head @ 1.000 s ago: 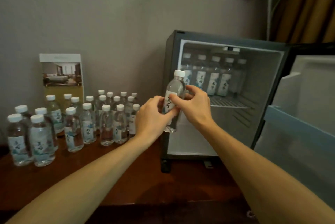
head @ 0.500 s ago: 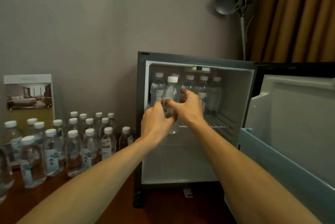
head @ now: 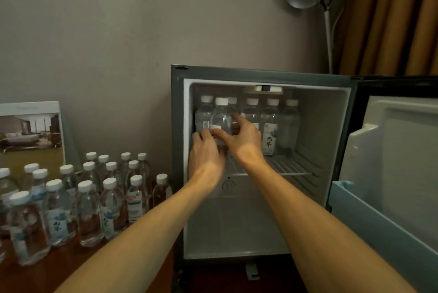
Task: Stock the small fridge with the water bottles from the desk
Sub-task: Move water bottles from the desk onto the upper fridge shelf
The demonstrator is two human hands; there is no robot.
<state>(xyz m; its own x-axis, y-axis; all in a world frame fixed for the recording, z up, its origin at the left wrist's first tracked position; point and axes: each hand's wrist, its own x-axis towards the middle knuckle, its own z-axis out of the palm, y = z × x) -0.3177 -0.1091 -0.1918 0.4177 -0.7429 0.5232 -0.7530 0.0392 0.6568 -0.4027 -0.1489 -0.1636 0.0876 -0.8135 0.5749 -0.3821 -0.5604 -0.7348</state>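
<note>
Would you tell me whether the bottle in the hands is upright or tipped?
Upright: the bottle stands cap-up, held by the left hand and right hand at the wire shelf.

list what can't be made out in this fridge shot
Head view:
Bottle base: hidden by left hand and right hand; whether it sits on the shelf is unclear.
Desk bottles: leftmost cut off by frame edge.
Door: cut off at right edge.

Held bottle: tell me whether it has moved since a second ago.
Yes. The held bottle moved inward past the left frame of the fridge, over its wire shelf.
</note>
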